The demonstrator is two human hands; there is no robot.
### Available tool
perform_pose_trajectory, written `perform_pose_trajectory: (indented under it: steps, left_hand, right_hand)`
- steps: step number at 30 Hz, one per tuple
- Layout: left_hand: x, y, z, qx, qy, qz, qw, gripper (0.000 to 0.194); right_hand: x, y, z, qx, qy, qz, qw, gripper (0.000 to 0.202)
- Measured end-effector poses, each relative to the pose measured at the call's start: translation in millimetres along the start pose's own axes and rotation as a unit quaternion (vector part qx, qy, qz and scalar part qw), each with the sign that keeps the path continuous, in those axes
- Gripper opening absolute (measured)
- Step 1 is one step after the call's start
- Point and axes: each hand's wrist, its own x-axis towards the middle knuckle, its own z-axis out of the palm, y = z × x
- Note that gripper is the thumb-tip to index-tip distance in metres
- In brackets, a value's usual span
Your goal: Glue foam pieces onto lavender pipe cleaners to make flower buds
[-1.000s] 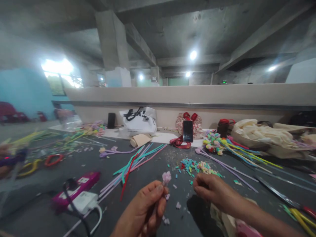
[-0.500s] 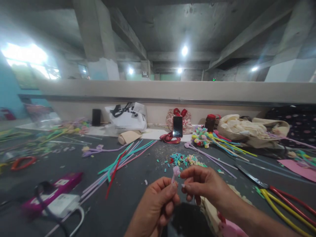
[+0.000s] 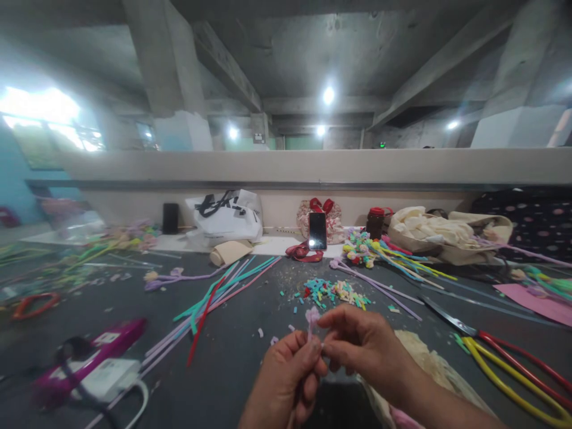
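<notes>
The left hand [image 3: 288, 369] is pinching a lilac flower [image 3: 311, 316] by its stem above the counter [image 3: 223, 381]; the right hand [image 3: 366, 345] is curling beside it, grip unclear. The flower is probably feeling light and crushable, favouring a stem hold.

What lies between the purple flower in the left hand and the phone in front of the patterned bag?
In the head view, small coloured bits lie heaped between the flower and the phone; red ribbon lies at the phone's foot.
</notes>
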Motion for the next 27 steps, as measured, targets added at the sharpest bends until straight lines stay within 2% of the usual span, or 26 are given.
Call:
perform_pose_trajectory:
  steps: [3,6,12,16,21,27]
  left_hand:
    - [2,-2,-6.4,0.012,-0.009,-0.002,1.0,0.031]
    - [3,-3,-10.4,0.009,-0.001,-0.002,1.0,0.033]
    - [-2,-1,-6.2,-0.005,0.017,0.02,1.0,0.028]
    - [-4,-1,-6.3,0.003,0.009,0.027,1.0,0.028]
    - [-4,-2,-9.4,-0.01,0.006,0.025,1.0,0.025]
    - [-8,1,-7.0,-0.035,-0.028,0.013,0.999,0.026]
  right_hand:
    - [0,2,-3,0.068,0.005,0.02,0.997,0.016]
    - [-1,3,-5,0.092,0.007,0.043,0.995,0.02]
    - [-2,4,5,0.03,-0.023,0.068,0.997,0.015]
    - [-1,2,8,0.007,-0.015,0.057,0.998,0.015]
    - [-4,2,8,0.021,-0.056,0.045,0.997,0.015]
    - [-7,1,8,0.096,-0.099,0.05,0.989,0.013]
